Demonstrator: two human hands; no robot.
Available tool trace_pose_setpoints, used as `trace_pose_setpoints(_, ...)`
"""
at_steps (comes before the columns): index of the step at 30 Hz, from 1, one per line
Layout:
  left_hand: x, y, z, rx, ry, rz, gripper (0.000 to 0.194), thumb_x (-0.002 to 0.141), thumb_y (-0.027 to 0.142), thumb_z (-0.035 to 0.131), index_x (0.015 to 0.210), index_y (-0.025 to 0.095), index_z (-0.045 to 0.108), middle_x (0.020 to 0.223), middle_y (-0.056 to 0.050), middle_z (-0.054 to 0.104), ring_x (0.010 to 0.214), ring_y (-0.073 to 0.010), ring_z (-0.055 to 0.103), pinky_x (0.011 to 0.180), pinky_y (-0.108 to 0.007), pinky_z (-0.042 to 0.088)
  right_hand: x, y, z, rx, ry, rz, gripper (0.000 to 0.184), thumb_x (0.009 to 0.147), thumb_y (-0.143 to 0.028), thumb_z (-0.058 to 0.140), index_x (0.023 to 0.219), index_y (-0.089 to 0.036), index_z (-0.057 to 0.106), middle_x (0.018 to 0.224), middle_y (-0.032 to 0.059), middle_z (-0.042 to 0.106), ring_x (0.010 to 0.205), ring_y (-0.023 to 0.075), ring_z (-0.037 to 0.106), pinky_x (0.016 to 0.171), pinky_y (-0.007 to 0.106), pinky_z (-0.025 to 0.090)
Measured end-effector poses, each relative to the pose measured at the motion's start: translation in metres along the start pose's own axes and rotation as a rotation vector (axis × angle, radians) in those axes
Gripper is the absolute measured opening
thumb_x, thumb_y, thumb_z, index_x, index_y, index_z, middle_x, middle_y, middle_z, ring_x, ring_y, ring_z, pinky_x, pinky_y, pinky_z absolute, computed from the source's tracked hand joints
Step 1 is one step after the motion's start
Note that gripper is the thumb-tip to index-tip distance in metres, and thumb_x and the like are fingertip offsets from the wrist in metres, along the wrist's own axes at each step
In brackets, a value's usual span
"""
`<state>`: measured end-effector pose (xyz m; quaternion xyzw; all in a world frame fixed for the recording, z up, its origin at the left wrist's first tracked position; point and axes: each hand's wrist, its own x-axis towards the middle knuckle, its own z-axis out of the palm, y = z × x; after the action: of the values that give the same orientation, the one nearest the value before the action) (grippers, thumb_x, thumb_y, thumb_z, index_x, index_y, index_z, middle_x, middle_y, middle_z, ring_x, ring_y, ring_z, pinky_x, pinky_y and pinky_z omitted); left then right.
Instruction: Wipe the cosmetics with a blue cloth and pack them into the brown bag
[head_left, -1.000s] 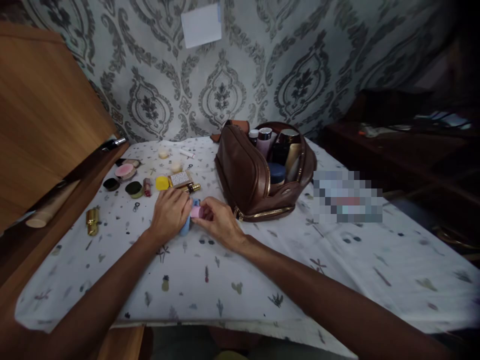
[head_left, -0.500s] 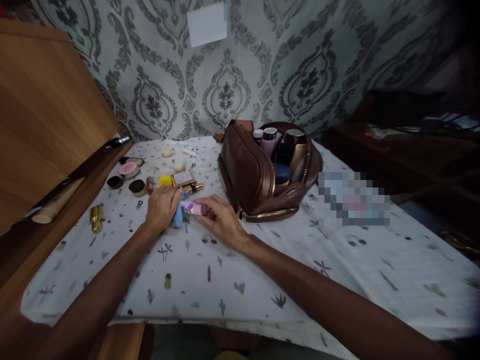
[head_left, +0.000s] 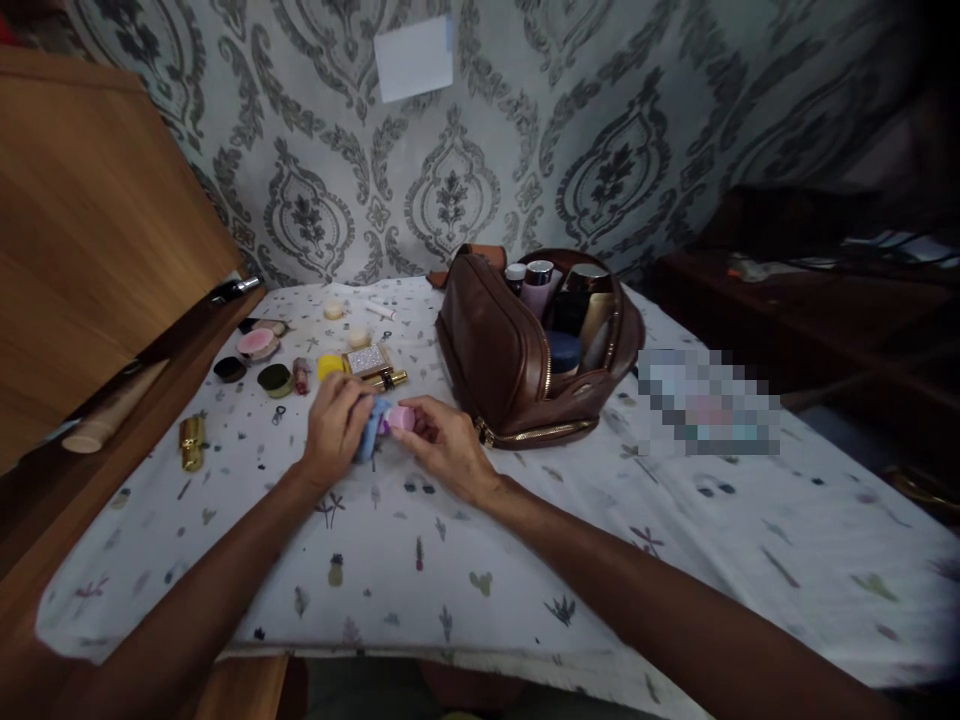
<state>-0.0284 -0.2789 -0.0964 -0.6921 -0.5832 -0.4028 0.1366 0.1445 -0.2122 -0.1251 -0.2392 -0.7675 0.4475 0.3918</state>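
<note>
My left hand (head_left: 339,422) is closed around a light blue cloth (head_left: 367,440), which wraps part of a small pink and purple bottle (head_left: 400,417). The fingers of my right hand (head_left: 450,445) pinch the bottle's pink end. Both hands are over the patterned tablecloth, left of an open brown cosmetic bag (head_left: 491,335) that holds several bottles and a dark blue jar (head_left: 564,350). Just beyond my left hand lie a gold tube (head_left: 394,379), a glittery compact (head_left: 367,358) and a yellow round item (head_left: 328,366). What the cloth covers of the bottle is hidden.
Left on the white patterned tablecloth (head_left: 300,540) are a pink compact (head_left: 257,344), a dark green jar (head_left: 275,379), a small red tube (head_left: 301,376) and a gold lipstick tube (head_left: 192,443). A beige tube (head_left: 116,408) lies by the wooden panel (head_left: 97,220). Something pixelated (head_left: 709,400) lies right of the bag.
The blue cloth in my left hand has moved onto the bottle and now covers more of it. My left hand has shifted slightly right; my right hand keeps its hold on the pink end.
</note>
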Motion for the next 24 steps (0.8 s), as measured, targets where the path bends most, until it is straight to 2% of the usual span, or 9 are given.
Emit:
trace_pose_setpoints(2,-0.002,0.007,0.003,-0.026,-0.094,0.042,0.020,0.101,0.030,0.040,0.092,0.021,0.055,0.088,-0.006,0.060,0.086,-0.0202,0.057,0.080,-0.036,0.047,0.000,0.001,0.000,0.023,0.004,0.016,0.024,0.083,-0.031,0.070,0.103,-0.018,0.067,0.084,0.0008,0.069,0.070,0.0133,0.061,0.065,0.025,0.050)
trace_pose_setpoints(4,-0.003,0.006,0.004,-0.033,-0.137,0.046,0.018,0.100,0.029,0.041,0.089,0.021,0.054,0.085,-0.005,0.060,0.084,-0.0199,0.057,0.078,-0.034,0.047,0.001,0.002,0.000,0.039,0.016,0.030,0.023,0.084,-0.033,0.069,0.101,-0.018,0.067,0.082,0.0005,0.068,0.069,0.0137,0.060,0.064,0.025,0.049)
trace_pose_setpoints(9,0.000,-0.022,0.001,0.059,-0.209,-0.041,0.020,0.098,0.030,0.042,0.084,0.022,0.053,0.082,-0.004,0.061,0.082,-0.0200,0.059,0.076,-0.032,0.046,0.004,0.002,-0.002,0.085,0.045,0.076,0.024,0.085,-0.037,0.066,0.098,-0.018,0.065,0.076,-0.0002,0.065,0.065,0.0140,0.058,0.061,0.025,0.048)
trace_pose_setpoints(12,0.000,-0.030,0.001,0.112,-0.206,-0.101,0.019,0.098,0.030,0.044,0.086,0.021,0.055,0.083,-0.003,0.062,0.081,-0.0200,0.059,0.074,-0.032,0.046,0.005,-0.001,-0.004,0.051,0.058,0.074,0.022,0.084,-0.034,0.067,0.098,-0.018,0.064,0.079,0.0007,0.066,0.068,0.0144,0.059,0.062,0.025,0.048)
trace_pose_setpoints(14,0.000,-0.024,0.001,0.081,-0.150,-0.113,0.017,0.098,0.029,0.045,0.087,0.021,0.055,0.083,-0.003,0.062,0.080,-0.0191,0.059,0.073,-0.031,0.046,0.005,-0.003,-0.004,0.001,0.075,0.051,0.018,0.083,-0.032,0.067,0.094,-0.018,0.064,0.085,0.0022,0.066,0.072,0.0146,0.059,0.062,0.025,0.048)
trace_pose_setpoints(17,-0.002,-0.003,0.001,-0.038,-0.093,-0.031,0.014,0.099,0.028,0.046,0.093,0.020,0.056,0.087,-0.004,0.062,0.084,-0.0182,0.060,0.078,-0.030,0.049,0.005,-0.001,-0.004,-0.013,0.090,0.036,0.018,0.082,-0.034,0.067,0.090,-0.018,0.064,0.085,0.0029,0.065,0.073,0.0151,0.059,0.062,0.025,0.048)
trace_pose_setpoints(20,-0.004,0.012,0.002,-0.086,-0.160,0.113,0.013,0.099,0.027,0.046,0.100,0.019,0.057,0.096,-0.007,0.062,0.095,-0.0198,0.060,0.086,-0.033,0.050,0.006,0.004,-0.003,0.090,0.093,0.041,0.029,0.084,-0.036,0.064,0.107,-0.019,0.064,0.079,0.0002,0.062,0.068,0.0145,0.058,0.064,0.027,0.049)
trace_pose_setpoints(22,-0.004,0.011,0.002,-0.039,-0.202,0.166,0.014,0.099,0.026,0.046,0.099,0.019,0.057,0.098,-0.009,0.062,0.096,-0.0210,0.060,0.085,-0.034,0.050,0.007,0.006,-0.003,0.190,0.098,0.059,0.032,0.086,-0.039,0.063,0.112,-0.020,0.063,0.075,-0.0011,0.060,0.063,0.0137,0.056,0.061,0.027,0.049)
trace_pose_setpoints(24,-0.002,0.002,0.000,0.032,-0.221,0.180,0.015,0.099,0.027,0.047,0.096,0.019,0.058,0.095,-0.009,0.062,0.092,-0.0213,0.059,0.081,-0.034,0.050,0.009,0.007,-0.002,0.291,0.093,0.101,0.031,0.085,-0.043,0.065,0.104,-0.020,0.065,0.069,-0.0021,0.059,0.058,0.0134,0.056,0.057,0.027,0.049)
